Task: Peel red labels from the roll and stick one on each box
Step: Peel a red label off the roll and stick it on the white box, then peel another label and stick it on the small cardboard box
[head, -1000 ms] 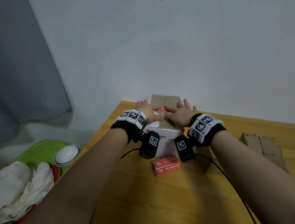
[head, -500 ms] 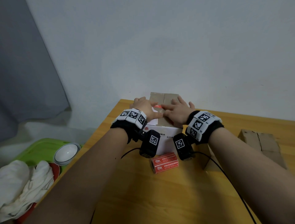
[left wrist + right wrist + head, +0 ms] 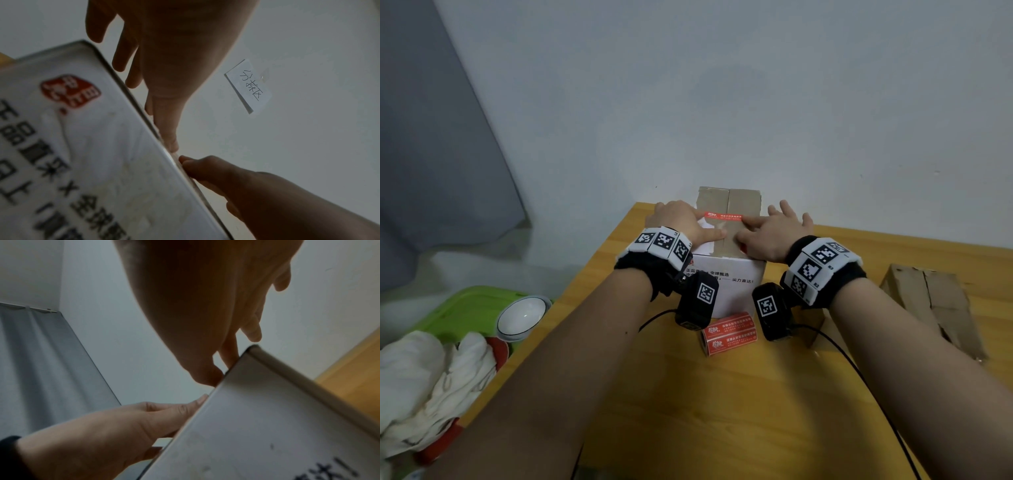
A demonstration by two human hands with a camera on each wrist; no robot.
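Note:
A white box [image 3: 736,284] with printed writing stands on the wooden table [image 3: 756,394]. A red label [image 3: 722,216] lies across its brown top. My left hand [image 3: 685,222] rests flat on the left of the top, thumb stretched toward the middle. My right hand [image 3: 774,229] lies flat on the right, its forefinger touching the label's right end. The red label roll [image 3: 728,329] lies on the table in front of the box. In the wrist views the box's white side [image 3: 82,146] [image 3: 267,426] fills the lower part, with both hands' fingers over its top edge.
A second cardboard box [image 3: 931,301] lies at the right of the table. A brown box [image 3: 729,197] stands behind the white one against the wall. Left of the table are a green tray [image 3: 462,308], a white bowl [image 3: 524,313] and white cloths [image 3: 421,383].
Both hands have slid apart along the box top, uncovering the red label between them. The roll has not moved.

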